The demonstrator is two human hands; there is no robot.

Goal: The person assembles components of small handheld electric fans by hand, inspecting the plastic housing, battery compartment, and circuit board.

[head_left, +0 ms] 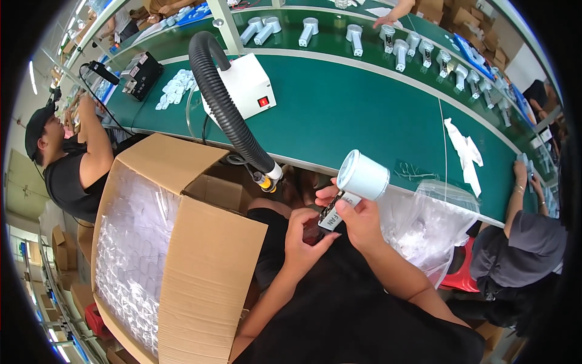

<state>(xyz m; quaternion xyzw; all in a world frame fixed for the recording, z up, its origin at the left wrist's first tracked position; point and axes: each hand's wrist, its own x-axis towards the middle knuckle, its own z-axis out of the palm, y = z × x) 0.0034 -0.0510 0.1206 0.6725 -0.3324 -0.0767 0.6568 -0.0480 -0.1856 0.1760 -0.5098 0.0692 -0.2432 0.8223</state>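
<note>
My right hand [365,229] is closed round the handle of a pale blue handheld fan [371,177], its thumb in front and fingertips showing on the far side. The fan is tilted, its round cylindrical head up and to the right. A black-and-white printed strip [337,210] covers the handle. Below it, my left hand [303,238] is closed at the handle's lower end, around a small dark reddish piece [313,232]. Whether that piece is part of the fan, I cannot tell. Left of my hands hangs a black corrugated hose [233,100] with a yellow-and-white nozzle end [267,181].
A cardboard box [212,273] of clear plastic trays stands at my left. On the green table [339,112] sit a white machine [245,85] and a white cloth [465,155]. Several fans stand along the far line [327,42]. Clear plastic bags [418,221] lie at right. Co-workers sit on both sides.
</note>
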